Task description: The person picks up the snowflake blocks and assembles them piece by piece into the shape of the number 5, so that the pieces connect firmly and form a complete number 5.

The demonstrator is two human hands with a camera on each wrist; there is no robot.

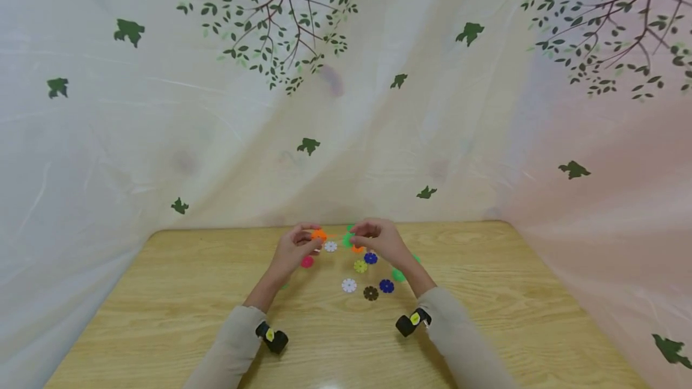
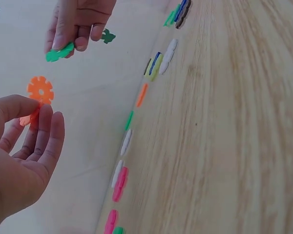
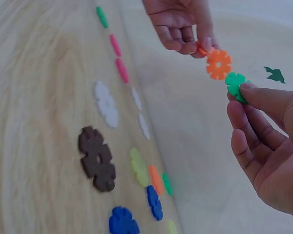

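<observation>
My left hand [image 1: 290, 252] pinches orange notched plastic discs [image 2: 40, 89] between thumb and fingers. In the left wrist view one orange disc stands up above the fingertips, and a second orange piece [image 2: 28, 118] shows partly behind them. A green notched disc [image 3: 236, 86] is held between the thumb and fingers of my right hand [image 1: 385, 243]. Both hands are raised above the far part of the table, facing each other. A gap separates the green disc from the orange ones in the left wrist view.
Several notched discs lie flat on the wooden table [image 1: 178, 305], among them a brown disc [image 1: 370, 293], a blue disc [image 1: 386, 286], a white disc [image 1: 349, 285], a yellow disc [image 1: 360, 266] and a pink disc [image 1: 307, 262]. Behind the table hangs a printed curtain [image 1: 243, 155].
</observation>
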